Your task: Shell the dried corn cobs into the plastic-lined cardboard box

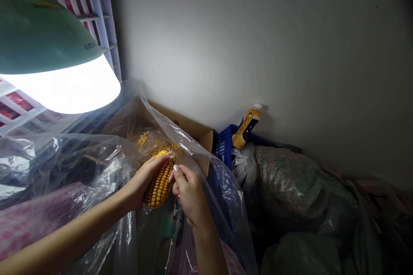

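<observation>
An ear of yellow corn (158, 190) with reddish gaps between its kernels is gripped by my left hand (144, 180), whose fingers lie along its upper left side. My right hand (189, 191) is closed around a thin metal tool (173, 160), its tip against the ear's upper right side. Most of the tool is hidden in the fist, so its exact kind does not show. Under the ear, a clear plastic bag (119, 146) spreads wide, with loose kernels (143, 138) inside it.
A lit green lamp (48, 38) hangs close at upper left, before a white plastic crate (103, 4). A cardboard box (196, 131) stands against the wall behind the bag. Rightward are a blue basket (224, 144), a drink bottle (247, 126) and a bulky sack (290, 176).
</observation>
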Tool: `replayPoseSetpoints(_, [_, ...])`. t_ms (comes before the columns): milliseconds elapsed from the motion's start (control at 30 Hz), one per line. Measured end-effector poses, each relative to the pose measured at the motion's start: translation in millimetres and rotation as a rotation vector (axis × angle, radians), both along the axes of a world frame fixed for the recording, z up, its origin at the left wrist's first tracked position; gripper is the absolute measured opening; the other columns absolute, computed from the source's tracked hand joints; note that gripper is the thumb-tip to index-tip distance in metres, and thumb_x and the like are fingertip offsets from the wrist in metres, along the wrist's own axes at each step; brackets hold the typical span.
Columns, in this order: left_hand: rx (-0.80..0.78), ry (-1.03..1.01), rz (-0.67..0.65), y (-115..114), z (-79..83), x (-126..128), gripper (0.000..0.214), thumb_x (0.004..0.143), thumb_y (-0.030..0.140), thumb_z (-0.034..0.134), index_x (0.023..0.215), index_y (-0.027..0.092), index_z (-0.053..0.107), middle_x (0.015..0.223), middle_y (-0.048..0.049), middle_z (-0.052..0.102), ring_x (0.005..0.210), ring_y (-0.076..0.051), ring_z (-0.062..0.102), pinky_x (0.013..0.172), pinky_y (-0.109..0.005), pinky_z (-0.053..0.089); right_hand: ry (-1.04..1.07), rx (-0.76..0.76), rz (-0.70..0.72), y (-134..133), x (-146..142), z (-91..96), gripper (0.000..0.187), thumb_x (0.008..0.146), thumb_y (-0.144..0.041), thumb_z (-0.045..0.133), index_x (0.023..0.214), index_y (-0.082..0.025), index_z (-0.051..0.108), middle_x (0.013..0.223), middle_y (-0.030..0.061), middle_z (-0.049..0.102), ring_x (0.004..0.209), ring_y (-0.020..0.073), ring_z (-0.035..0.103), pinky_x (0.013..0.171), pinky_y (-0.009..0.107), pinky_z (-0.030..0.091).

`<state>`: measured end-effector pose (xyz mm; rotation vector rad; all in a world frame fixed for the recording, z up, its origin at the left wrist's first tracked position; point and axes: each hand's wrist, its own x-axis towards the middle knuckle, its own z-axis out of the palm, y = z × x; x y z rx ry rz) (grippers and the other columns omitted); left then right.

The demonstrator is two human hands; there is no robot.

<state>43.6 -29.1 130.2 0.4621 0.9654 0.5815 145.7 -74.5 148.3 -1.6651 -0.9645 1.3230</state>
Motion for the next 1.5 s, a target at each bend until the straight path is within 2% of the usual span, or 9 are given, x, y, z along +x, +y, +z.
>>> replayPoseSetpoints(200, [-0.011, 0.002, 0.012, 1.1, 0.1, -0.3, 0.031, 0.069, 0.046, 0.06, 0.072, 0.016, 0.054, 0.056, -0.0005, 0.058, 0.048, -0.014, 0.056, 0.047, -0.023, 0.043, 0.023, 0.001, -0.017, -1.0, -2.7, 1.8, 0.031, 0.085, -0.041, 0.039, 0.064, -0.018, 0.043, 0.045, -0.0078, 0.029, 0.041, 0.0051, 0.024, 0.042, 0.018, 0.021])
replayPoseSetpoints(433, [0.051, -0.035, -0.025, 2.7, 8.4, -1.4, 0.039, 0.07, 0.054, 0.057, 0.073, 0.015, 0.057, 0.062, -0.0031, 0.061, 0.053, -0.015, 0.057, 0.05, -0.023, 0.045, 0.008, 0.025, -0.117, 1.6, -1.2, -2.2, 0.033, 0.084, -0.043, 0.039, 0.064, -0.018, 0.043, 0.047, -0.0068, 0.03, 0.043, 0.0058, 0.027, 0.042, 0.019, 0.021])
replayPoseSetpoints(500, [0.021, -0.075, -0.048, 3.7, 10.2, -2.4, 0.044, 0.07, 0.059, 0.053, 0.07, 0.015, 0.057, 0.061, -0.0039, 0.061, 0.052, -0.015, 0.057, 0.05, -0.024, 0.045, -0.02, 0.048, -0.134, 1.9, -1.1, -2.2, 0.033, 0.084, -0.043, 0.039, 0.065, -0.017, 0.044, 0.049, -0.0062, 0.032, 0.044, 0.0061, 0.029, 0.042, 0.019, 0.022])
replayPoseSetpoints(633, [-0.074, -0.101, -0.027, 5.8, 9.9, -4.6, 0.051, 0.07, 0.065, 0.047, 0.064, 0.015, 0.058, 0.059, -0.0058, 0.062, 0.05, -0.016, 0.058, 0.047, -0.025, 0.046, -0.09, 0.111, -0.08, 1.0, -3.0, 3.5, 0.032, 0.085, -0.042, 0.038, 0.065, -0.017, 0.043, 0.053, -0.0048, 0.035, 0.047, 0.0069, 0.031, 0.044, 0.02, 0.025])
replayPoseSetpoints(767, [-0.112, -0.075, 0.021, 7.2, 8.3, -5.8, 0.051, 0.069, 0.065, 0.048, 0.067, 0.015, 0.059, 0.058, -0.0048, 0.062, 0.05, -0.016, 0.058, 0.047, -0.026, 0.046, -0.264, 0.13, 0.014, -0.1, -1.9, 6.5, 0.032, 0.084, -0.04, 0.04, 0.061, -0.017, 0.042, 0.057, -0.0026, 0.043, 0.052, 0.0079, 0.034, 0.046, 0.021, 0.024])
replayPoseSetpoints(967, [-0.082, -0.01, 0.027, 8.6, 9.3, -6.1, 0.05, 0.07, 0.065, 0.047, 0.073, 0.016, 0.059, 0.058, -0.0038, 0.061, 0.048, -0.016, 0.057, 0.045, -0.025, 0.045, -0.288, 0.139, -0.08, 0.9, 4.2, 4.9, 0.034, 0.083, -0.041, 0.04, 0.064, -0.016, 0.051, 0.057, -0.0006, 0.047, 0.052, 0.0095, 0.038, 0.047, 0.021, 0.027])
replayPoseSetpoints(1167, [-0.091, 0.052, 0.047, 9.2, 11.0, -5.9, 0.046, 0.072, 0.061, 0.046, 0.069, 0.016, 0.056, 0.053, -0.0022, 0.059, 0.044, -0.015, 0.054, 0.043, -0.025, 0.043, -0.374, 0.157, 0.009, -1.6, 1.6, 10.2, 0.033, 0.084, -0.041, 0.041, 0.071, -0.017, 0.059, 0.062, 0.0004, 0.054, 0.059, 0.0117, 0.044, 0.054, 0.022, 0.032])
replayPoseSetpoints(1333, [-0.025, 0.054, 0.051, 9.9, 11.7, -6.1, 0.042, 0.072, 0.058, 0.048, 0.069, 0.016, 0.056, 0.054, -0.0017, 0.059, 0.047, -0.015, 0.055, 0.046, -0.024, 0.044, -0.428, 0.187, 0.034, -4.4, 2.5, 12.5, 0.034, 0.084, -0.04, 0.041, 0.066, -0.017, 0.058, 0.059, -0.0005, 0.052, 0.06, 0.0124, 0.046, 0.058, 0.022, 0.033])
replayPoseSetpoints(1500, [-0.014, 0.045, -0.002, 11.6, 11.8, -7.6, 0.043, 0.072, 0.058, 0.047, 0.068, 0.016, 0.055, 0.055, -0.0028, 0.059, 0.048, -0.016, 0.054, 0.047, -0.025, 0.042, -0.421, 0.181, 0.056, -5.2, 3.4, 14.9, 0.033, 0.085, -0.037, 0.041, 0.064, -0.017, 0.057, 0.057, -0.0014, 0.05, 0.059, 0.0117, 0.045, 0.058, 0.022, 0.032])
